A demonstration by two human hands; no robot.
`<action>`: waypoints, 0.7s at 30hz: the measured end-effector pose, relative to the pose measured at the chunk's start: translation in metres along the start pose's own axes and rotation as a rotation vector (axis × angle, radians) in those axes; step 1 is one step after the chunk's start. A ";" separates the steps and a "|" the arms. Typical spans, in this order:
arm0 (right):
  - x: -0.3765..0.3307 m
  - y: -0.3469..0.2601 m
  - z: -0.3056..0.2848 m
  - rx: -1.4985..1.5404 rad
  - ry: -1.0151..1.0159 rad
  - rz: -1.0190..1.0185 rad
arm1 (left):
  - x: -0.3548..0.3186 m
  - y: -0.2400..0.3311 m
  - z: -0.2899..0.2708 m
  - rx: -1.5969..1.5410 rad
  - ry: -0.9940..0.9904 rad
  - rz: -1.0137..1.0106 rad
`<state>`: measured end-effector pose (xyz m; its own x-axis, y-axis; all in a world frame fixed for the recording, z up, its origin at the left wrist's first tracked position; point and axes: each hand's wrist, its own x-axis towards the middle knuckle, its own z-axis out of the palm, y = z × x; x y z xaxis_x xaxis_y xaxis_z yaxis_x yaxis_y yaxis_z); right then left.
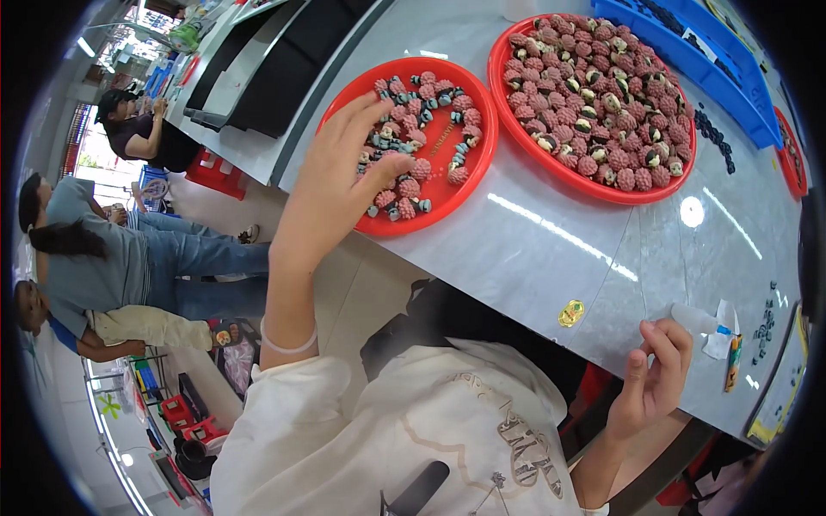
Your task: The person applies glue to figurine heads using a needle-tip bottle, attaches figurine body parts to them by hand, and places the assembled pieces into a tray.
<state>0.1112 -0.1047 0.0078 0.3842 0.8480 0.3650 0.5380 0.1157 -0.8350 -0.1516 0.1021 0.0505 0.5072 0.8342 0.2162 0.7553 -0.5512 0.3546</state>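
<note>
Now: left hand [344, 163] open over tray [477, 163] beads [411, 185] | right hand [658, 374] pinching glue bottle [695, 319] | risk: a sweeping reach likely scatters beads off counter [551, 249].

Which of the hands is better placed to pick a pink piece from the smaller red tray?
The left hand: it already reaches into the smaller red tray. The right hand holds a small bottle.

Left hand [344, 172] stretched far forward, forearm extended, fingers spread and curled downward, thumb bent inward. Right hand [658, 374] low near body, fingers loosely curled, wrist bent, palm facing inward.
</note>
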 end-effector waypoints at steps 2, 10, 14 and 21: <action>0.000 0.004 -0.003 0.005 -0.016 0.003 | 0.000 -0.005 0.017 0.063 -0.017 -0.083; 0.000 0.011 0.004 -0.028 0.004 0.042 | 0.015 -0.007 0.038 0.199 -0.108 0.042; 0.003 0.015 0.009 -0.026 0.008 0.061 | 0.014 -0.009 0.038 0.239 -0.098 -0.105; 0.011 0.022 0.016 -0.106 -0.002 -0.064 | 0.031 -0.011 0.054 0.240 -0.090 0.037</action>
<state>0.1148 -0.0845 -0.0130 0.3452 0.8417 0.4151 0.6376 0.1142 -0.7618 -0.1215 0.1331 0.0048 0.5629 0.8147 0.1396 0.8071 -0.5782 0.1198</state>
